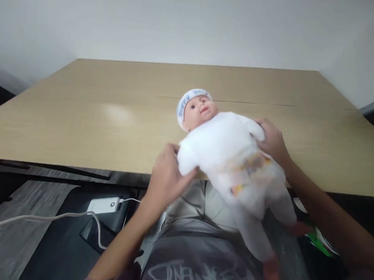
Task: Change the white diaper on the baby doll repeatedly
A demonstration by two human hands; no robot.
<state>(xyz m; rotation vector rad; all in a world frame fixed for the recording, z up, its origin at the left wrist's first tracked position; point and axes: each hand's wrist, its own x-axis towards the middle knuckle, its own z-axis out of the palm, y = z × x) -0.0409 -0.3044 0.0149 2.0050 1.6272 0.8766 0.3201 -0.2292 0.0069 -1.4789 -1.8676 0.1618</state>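
A baby doll (225,150) in a white suit and a blue-and-white headband is held up over the near edge of a wooden table (109,115). Its head is toward the far side and its legs hang down toward me, blurred. My left hand (165,177) grips the doll's side under one arm, fingers closed on the white cloth. My right hand (272,141) clasps the other side by the shoulder and waist. A patterned diaper (252,165) shows at the doll's waist.
A white power bank (104,205) with a cable (52,216) lies on a black chair seat at lower left. My lap in a dark printed shirt (194,266) is below the doll. Something green and white (316,238) sits low on the right.
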